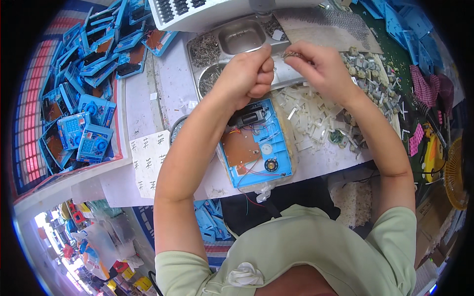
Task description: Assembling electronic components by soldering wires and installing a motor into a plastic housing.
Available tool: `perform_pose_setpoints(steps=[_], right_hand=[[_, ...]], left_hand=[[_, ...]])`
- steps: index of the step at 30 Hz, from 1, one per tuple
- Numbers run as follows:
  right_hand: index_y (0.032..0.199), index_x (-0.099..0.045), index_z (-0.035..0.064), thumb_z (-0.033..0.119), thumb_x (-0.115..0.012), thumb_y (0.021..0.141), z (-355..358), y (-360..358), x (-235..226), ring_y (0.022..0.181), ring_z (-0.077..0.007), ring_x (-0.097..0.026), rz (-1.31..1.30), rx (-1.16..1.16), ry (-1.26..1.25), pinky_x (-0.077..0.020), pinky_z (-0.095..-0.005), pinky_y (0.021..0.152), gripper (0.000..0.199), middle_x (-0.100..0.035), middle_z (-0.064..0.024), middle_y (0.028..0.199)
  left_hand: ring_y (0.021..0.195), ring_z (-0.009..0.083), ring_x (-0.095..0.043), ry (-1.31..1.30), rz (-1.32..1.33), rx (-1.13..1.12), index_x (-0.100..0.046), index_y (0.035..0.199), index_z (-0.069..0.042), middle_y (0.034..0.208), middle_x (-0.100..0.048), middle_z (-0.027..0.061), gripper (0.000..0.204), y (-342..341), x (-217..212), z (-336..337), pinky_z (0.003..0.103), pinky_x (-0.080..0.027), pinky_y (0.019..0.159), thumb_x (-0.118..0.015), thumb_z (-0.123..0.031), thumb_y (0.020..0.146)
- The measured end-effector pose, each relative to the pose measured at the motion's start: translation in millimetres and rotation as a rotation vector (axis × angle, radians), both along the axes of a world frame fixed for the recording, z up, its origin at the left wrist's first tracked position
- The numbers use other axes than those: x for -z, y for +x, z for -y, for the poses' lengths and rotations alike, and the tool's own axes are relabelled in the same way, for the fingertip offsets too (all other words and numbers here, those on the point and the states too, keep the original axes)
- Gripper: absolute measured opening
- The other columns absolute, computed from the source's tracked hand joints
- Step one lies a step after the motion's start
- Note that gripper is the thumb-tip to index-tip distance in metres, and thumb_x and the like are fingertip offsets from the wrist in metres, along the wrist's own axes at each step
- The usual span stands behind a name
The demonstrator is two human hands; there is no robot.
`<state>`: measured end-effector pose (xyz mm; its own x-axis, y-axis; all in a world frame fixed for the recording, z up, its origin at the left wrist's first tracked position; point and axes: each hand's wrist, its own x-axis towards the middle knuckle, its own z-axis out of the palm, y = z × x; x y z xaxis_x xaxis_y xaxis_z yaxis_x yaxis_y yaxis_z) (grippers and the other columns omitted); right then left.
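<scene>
Hands meet above the metal tray (237, 59)

Left hand (247, 74) is clenched, contents hidden; right hand (321, 66) pinches a small metal part (291, 54), too tiny to identify, above the open blue casing (256, 145).

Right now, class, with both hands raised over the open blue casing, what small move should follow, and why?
Probably lower the right hand with its small metal piece toward the open blue casing, since the left hand is bunched close beside it.
</scene>
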<state>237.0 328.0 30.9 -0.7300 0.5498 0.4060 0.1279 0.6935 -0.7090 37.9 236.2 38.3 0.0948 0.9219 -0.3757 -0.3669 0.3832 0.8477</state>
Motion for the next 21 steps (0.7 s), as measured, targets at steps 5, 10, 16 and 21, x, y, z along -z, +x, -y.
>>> perform_pose_setpoints(steps=[5,10,16,21], right_hand=[[0.096,-0.066,0.0027,0.023,-0.062,0.096,-8,0,2,0.055,-0.0043,-0.044,-0.119,-0.148,-0.852,-0.0348,-0.0228,0.05,0.021,-0.05,0.0066,0.063],[0.098,-0.066,0.0036,0.026,-0.062,0.096,-3,6,-7,0.056,-0.0031,-0.041,-0.088,-0.234,-1.163,-0.0326,-0.0208,0.052,0.023,-0.047,0.0073,0.061],[0.09,-0.068,0.0054,0.028,-0.062,0.096,-4,5,-4,0.057,-0.0033,-0.042,0.021,-0.166,-0.892,-0.0326,-0.0213,0.052,0.024,-0.049,0.0063,0.062],[0.082,-0.068,0.0066,0.034,-0.059,0.097,-11,6,-4,0.057,-0.0037,-0.042,-0.026,-0.156,-0.748,-0.0327,-0.0221,0.053,0.033,-0.05,0.0057,0.062]], left_hand=[[0.057,0.0096,-0.052,0.548,-0.932,-0.241,-0.062,0.101,-0.001,0.075,-0.061,0.004,0.029,30,1,11,0.026,-0.042,0.053,-0.07,-0.025,0.088],[0.059,0.0111,-0.056,0.643,-0.936,-0.25,-0.061,0.103,0.0,0.081,-0.065,0.0063,0.031,32,1,8,0.028,-0.046,0.055,-0.075,-0.019,0.083],[0.058,0.005,-0.051,0.283,-0.571,-0.029,-0.06,0.099,0.004,0.076,-0.062,0.0031,0.024,19,-9,8,0.022,-0.04,0.05,-0.073,-0.012,0.087],[0.056,0.0038,-0.049,0.292,-0.374,-0.024,-0.058,0.098,0.002,0.077,-0.062,0.0033,0.018,12,-13,13,0.019,-0.034,0.046,-0.07,-0.009,0.089]])
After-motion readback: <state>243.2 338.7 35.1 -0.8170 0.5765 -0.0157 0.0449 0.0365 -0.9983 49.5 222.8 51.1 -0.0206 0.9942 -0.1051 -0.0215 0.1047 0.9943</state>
